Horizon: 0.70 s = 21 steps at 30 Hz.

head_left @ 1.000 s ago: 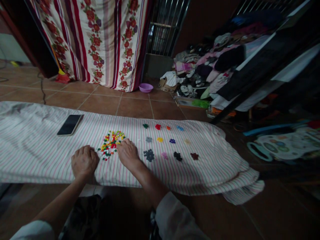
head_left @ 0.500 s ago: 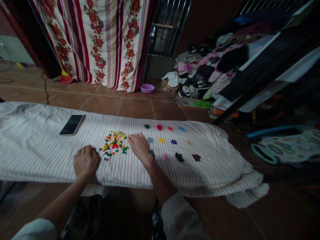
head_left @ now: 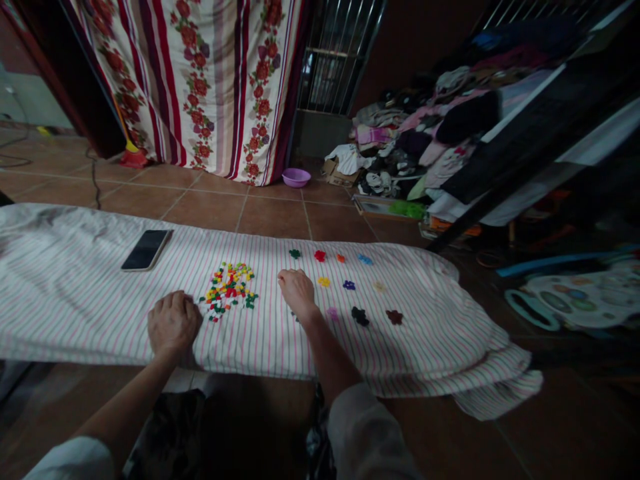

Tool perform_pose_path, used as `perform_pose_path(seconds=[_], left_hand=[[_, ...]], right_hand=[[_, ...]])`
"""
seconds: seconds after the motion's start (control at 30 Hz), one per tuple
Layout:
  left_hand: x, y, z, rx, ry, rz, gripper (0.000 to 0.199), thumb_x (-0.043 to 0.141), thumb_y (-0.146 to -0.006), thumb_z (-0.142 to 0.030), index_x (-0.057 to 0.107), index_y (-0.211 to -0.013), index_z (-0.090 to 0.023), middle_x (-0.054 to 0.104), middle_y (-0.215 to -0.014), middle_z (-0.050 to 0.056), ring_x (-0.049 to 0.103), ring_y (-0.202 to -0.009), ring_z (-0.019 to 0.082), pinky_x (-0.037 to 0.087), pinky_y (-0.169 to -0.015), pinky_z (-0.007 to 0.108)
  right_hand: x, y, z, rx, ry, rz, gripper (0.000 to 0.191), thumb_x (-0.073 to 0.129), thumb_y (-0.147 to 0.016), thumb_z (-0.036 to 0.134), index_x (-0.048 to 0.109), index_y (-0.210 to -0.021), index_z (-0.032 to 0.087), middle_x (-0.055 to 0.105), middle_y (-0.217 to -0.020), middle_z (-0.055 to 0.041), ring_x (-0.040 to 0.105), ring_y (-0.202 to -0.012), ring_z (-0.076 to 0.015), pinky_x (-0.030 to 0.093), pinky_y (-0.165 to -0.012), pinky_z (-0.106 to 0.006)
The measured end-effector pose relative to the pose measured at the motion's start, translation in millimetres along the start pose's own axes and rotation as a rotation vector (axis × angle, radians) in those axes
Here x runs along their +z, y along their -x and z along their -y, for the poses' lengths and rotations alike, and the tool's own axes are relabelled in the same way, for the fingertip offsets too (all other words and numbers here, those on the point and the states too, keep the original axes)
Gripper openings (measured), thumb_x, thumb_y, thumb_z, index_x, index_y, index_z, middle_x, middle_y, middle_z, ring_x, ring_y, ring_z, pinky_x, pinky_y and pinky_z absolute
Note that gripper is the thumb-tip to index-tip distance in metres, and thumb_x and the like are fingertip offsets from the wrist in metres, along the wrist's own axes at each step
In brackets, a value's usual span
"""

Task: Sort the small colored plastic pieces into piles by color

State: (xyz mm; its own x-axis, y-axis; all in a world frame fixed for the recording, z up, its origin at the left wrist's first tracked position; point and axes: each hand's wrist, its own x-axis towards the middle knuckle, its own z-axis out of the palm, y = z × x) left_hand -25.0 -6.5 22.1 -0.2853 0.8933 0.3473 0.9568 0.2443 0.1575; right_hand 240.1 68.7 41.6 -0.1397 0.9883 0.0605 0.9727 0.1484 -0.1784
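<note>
A loose heap of small, mostly red, yellow, green and white pieces [head_left: 231,291] lies on the striped cloth [head_left: 260,347]. Left of the heap, my left hand [head_left: 173,323] rests on the cloth with fingers lying down, slightly bent. My right hand [head_left: 299,292] is right of the heap, thumb and fingers pinched together; whatever is between them is too small to make out. Small clusters sorted by colour lie in rows to the right, among them red [head_left: 320,256], yellow [head_left: 324,282], black [head_left: 359,315] and brown [head_left: 395,317]. My right hand and wrist hide some clusters.
A phone [head_left: 147,250] lies on the cloth at the left. Beyond, on the tiled floor, are a purple basin [head_left: 297,177], a floral curtain [head_left: 215,87] and a large clothes pile [head_left: 400,133]. A dark slanted frame [head_left: 530,160] stands at the right.
My right hand has moved right, away from the heap's edge, over the left side of the sorted clusters. My left hand stays in place.
</note>
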Motion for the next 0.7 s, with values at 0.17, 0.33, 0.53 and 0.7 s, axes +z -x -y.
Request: perform_pose_path(seconds=[0.17,0.33,0.53,0.7], left_hand=[[0.0,0.1,-0.1,0.008,0.003,-0.011,0.028,0.035,-0.088,-0.029,0.06,-0.094,-0.017,0.067,-0.1,0.011,0.056,-0.094,0.026,0.037,-0.08,0.038],[0.1,-0.1,-0.1,0.005,-0.003,-0.008,0.029,0.034,-0.088,-0.03,0.06,-0.093,-0.017,0.067,-0.1,0.011,0.057,-0.094,0.026,0.037,-0.079,0.038],[-0.2,-0.8,0.3,0.004,0.004,0.007,0.03,0.034,-0.088,-0.03,0.06,-0.094,-0.017,0.067,-0.101,0.011,0.056,-0.094,0.026,0.037,-0.078,0.037],[0.5,-0.5,0.3,-0.005,0.017,0.0,0.031,0.033,-0.089,-0.031,0.06,-0.095,-0.017,0.067,-0.102,0.012,0.056,-0.095,0.026,0.036,-0.079,0.038]], right_hand=[[-1.7,2.6,1.8,-0.012,0.006,0.017,0.023,0.044,-0.096,0.021,0.067,-0.101,0.022,0.069,-0.102,-0.0061,0.057,-0.099,-0.0177,0.039,-0.083,-0.027],[-3.2,2.9,3.5,-0.018,0.011,0.023,0.023,0.044,-0.095,0.019,0.066,-0.101,0.02,0.068,-0.101,-0.0068,0.058,-0.099,-0.0186,0.04,-0.083,-0.027],[-4.1,1.4,3.6,0.002,-0.013,0.043,0.023,0.043,-0.094,0.017,0.064,-0.103,0.02,0.068,-0.104,-0.007,0.059,-0.1,-0.0182,0.04,-0.084,-0.027],[-4.6,0.6,2.9,0.015,-0.042,0.079,0.024,0.043,-0.093,0.016,0.063,-0.106,0.02,0.067,-0.107,-0.0068,0.059,-0.102,-0.0172,0.04,-0.084,-0.026]])
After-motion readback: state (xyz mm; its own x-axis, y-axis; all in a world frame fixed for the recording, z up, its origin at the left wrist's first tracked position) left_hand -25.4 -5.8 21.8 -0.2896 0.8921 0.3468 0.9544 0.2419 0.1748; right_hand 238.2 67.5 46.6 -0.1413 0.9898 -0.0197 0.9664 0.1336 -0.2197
